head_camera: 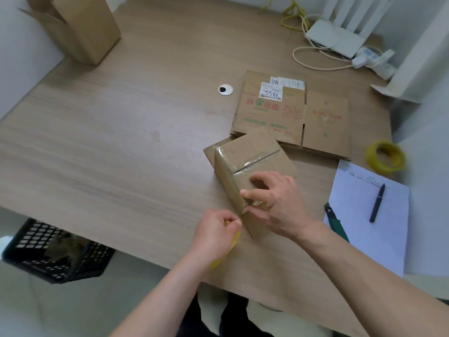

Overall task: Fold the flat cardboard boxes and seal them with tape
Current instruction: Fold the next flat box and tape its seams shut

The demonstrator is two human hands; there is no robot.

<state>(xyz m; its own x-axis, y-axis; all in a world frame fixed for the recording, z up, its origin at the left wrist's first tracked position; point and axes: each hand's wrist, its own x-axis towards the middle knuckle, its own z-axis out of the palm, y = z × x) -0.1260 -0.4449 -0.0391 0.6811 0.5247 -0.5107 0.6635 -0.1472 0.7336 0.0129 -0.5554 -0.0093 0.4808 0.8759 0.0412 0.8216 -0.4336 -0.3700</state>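
A folded cardboard box (252, 171) sat on the wooden worktop (121, 132) near its front edge, with clear tape running along the top seam and down the near end. The right hand (274, 200) lay over the near top corner of the box, its fingers bent and pressing on the cardboard, thumb along the edge. The left hand (216, 235) was curled just beside that corner and seemed to be pinching a yellow tape roll (233, 242), most of which was hidden under the palm; the strip itself was too clear to make out.

Behind the box lay a flat printed box (291, 115) with white labels, partly covered by the folded one. A second yellow tape roll (386, 158) rested near the right edge, next to a lined pad (364, 227) with a dark pen (377, 203) on it. A green-handled tool (336, 224) poked out beside the pad, its end hidden by the right forearm. An open box (82, 30) stood at the far left corner, cut off by the frame. A black crate (48, 249) sat on the floor under the worktop.
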